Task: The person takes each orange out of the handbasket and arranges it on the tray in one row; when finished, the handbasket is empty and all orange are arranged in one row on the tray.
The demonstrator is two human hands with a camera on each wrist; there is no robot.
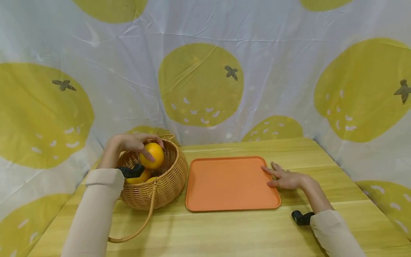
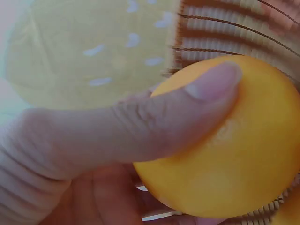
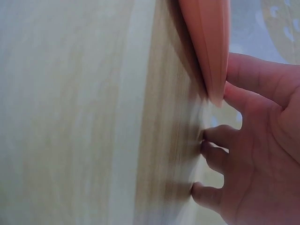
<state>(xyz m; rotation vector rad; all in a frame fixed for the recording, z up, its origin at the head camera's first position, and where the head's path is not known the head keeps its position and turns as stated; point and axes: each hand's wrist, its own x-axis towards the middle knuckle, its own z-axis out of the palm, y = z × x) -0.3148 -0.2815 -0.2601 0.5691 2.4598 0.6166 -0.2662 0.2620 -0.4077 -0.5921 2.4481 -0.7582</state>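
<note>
wood-grained table (image 1: 212, 232): left hand (image 1: 133, 143), nine o'clock, grips round orange fruit (image 1: 157, 153); spread right hand (image 1: 287, 178) seemingly touches rectangular orange tray (image 1: 232, 184).

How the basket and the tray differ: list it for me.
The basket is tan and woven; the tray is orange and smooth-looking.
The basket is deep and rounded; the tray is shallow and rectangular with rounded corners.
The basket has yellow-orange fruit inside; the tray bears none.
Both rest on the table.
</note>
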